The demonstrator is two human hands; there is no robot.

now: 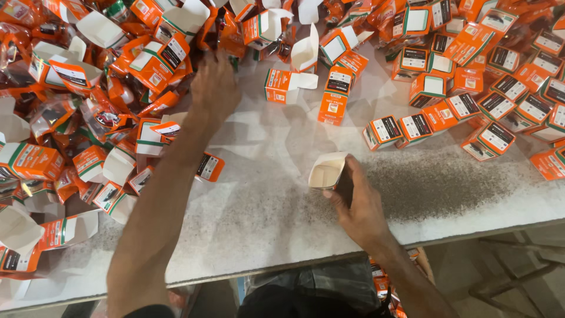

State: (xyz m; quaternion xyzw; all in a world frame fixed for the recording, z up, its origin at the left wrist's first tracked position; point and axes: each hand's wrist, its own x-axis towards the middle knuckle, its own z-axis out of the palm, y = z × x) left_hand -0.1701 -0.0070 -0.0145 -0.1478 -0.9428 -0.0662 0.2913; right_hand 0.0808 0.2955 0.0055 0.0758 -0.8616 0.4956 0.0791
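**A:** What am I looking at, and where does my work stand?

**B:** I look down on a pale speckled table [265, 206]. My right hand [360, 207] rests near the front edge, fingers curled and pressed around a small open carton [328, 171] — its white inside faces up and looks empty. My left hand [215, 88] reaches far across into a heap of orange cartons and clear-wrapped packets [88, 112] at the far left; its fingers point down into the pile, and I cannot tell whether they pinch anything.

**A:** So which step is this?

**B:** I judge it as the fetching step: one carton held ready, the other hand seeking something to go in it. The next move would call for a firm pinch on a single piece, then a draw back toward the open mouth without dragging neighbours along.

**A:** How much room is there?

**B:** The middle of the table is bare from my left forearm to the right hand, with a dusting of dark grains [435, 188] just right of the held carton. Closed orange boxes [471, 118] crowd the far right. The near edge runs just beneath my right wrist — a carton set down there could slip off. More orange boxes [382, 282] show below the table.
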